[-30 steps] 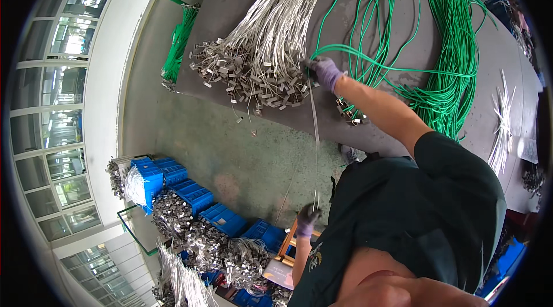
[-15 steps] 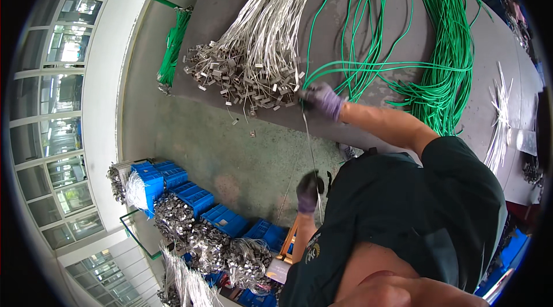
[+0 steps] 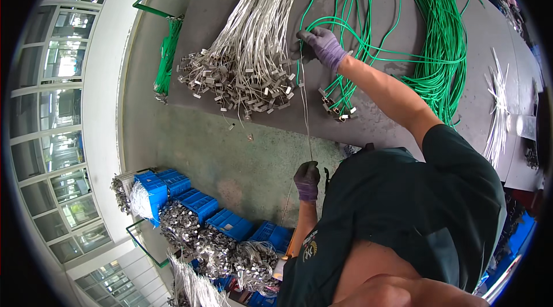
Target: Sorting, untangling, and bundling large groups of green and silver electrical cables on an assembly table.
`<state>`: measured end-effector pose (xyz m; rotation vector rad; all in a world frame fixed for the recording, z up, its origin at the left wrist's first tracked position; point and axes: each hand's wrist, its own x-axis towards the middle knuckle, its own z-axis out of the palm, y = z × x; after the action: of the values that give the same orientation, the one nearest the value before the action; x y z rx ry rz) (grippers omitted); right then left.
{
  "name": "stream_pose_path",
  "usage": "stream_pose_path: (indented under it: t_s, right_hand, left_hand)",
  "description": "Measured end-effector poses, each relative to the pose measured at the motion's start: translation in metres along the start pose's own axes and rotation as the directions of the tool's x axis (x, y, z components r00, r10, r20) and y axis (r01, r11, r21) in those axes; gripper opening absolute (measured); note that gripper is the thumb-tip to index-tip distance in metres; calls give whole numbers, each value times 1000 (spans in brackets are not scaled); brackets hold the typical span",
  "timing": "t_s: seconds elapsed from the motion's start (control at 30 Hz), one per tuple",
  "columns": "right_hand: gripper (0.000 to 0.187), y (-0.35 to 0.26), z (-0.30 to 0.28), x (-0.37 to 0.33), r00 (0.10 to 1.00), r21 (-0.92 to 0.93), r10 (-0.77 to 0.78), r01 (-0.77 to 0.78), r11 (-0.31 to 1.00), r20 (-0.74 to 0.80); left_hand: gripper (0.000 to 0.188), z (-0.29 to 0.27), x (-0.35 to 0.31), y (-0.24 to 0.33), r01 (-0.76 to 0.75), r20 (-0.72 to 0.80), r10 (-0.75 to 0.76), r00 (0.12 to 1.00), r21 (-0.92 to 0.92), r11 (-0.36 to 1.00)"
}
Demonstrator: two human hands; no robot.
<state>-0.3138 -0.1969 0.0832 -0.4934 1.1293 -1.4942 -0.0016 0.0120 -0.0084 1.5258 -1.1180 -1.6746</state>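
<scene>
My right hand point(image 3: 318, 46), in a purple and dark grey glove, is closed around a green cable point(image 3: 303, 14) over the table, beside a bundle of silvery-white wires point(image 3: 262, 16). A thin whitish wire point(image 3: 306, 108) hangs from that hand past the table edge. Its lower end runs to my left hand point(image 3: 307, 180), gloved the same way, with the fingers closed on it above the floor. Metal connectors point(image 3: 253, 85) are clustered at the near end of the white bundle. Loose green cables point(image 3: 360, 4) with metal ends lie close to my right hand.
A thick green cable bundle point(image 3: 439, 42) lies on the grey table point(image 3: 387, 128), with short white strips point(image 3: 499, 111) farther right. Blue crates point(image 3: 229, 223) and heaps of metal-ended wires point(image 3: 204, 243) stand at lower left. A green bundle point(image 3: 167, 56) hangs off the table's left side.
My right hand has moved up and farther over the table with the green cable, uncovering metal cable ends. My left hand has risen slightly. The view has shifted a little.
</scene>
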Motion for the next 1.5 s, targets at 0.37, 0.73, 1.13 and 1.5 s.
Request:
stream_pose_path:
  t_s: [0.37,0.73,1.13,1.5]
  right_hand:
    - [25,-11,7,2,998,134,51,-47,990,-22]
    - [27,-17,9,-2,999,-137,-33,34,990,11]
    - [28,-16,-4,6,997,-99,70,-66,993,42]
    - [26,4,-10,-9,962,-411,145,-38,911,233]
  left_hand:
    - [18,-8,0,5,-10,-15,10,1000,28,1000]
    - [20,-12,0,0,-20,1,20,1000,-1,1000]
    - [18,-4,-1,4,43,14,-43,999,-35,998]
    - [19,6,0,12,28,10,-28,1000,-22,999]
